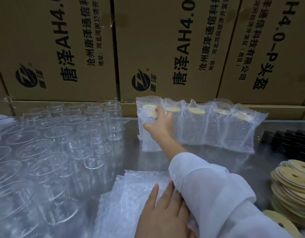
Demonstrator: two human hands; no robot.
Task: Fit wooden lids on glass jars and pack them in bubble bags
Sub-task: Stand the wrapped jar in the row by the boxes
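Reaching to upper centre of frame, right hand (157,123) grips the upright bagged jar (150,141) at left end of the packed row (217,129), left hand (165,213) lies flat, fingers straight, on bubble bags (127,194) at lower centre, nearer the unlidded jars (90,131) to its left.

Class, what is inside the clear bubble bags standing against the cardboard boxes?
Round pale wooden lids show through the clear bubble bags; the bubbles hide whatever sits below them.

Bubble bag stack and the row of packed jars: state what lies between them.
Head view: between bag stack and packed jars, bare metal table, crossed by a white sleeve.
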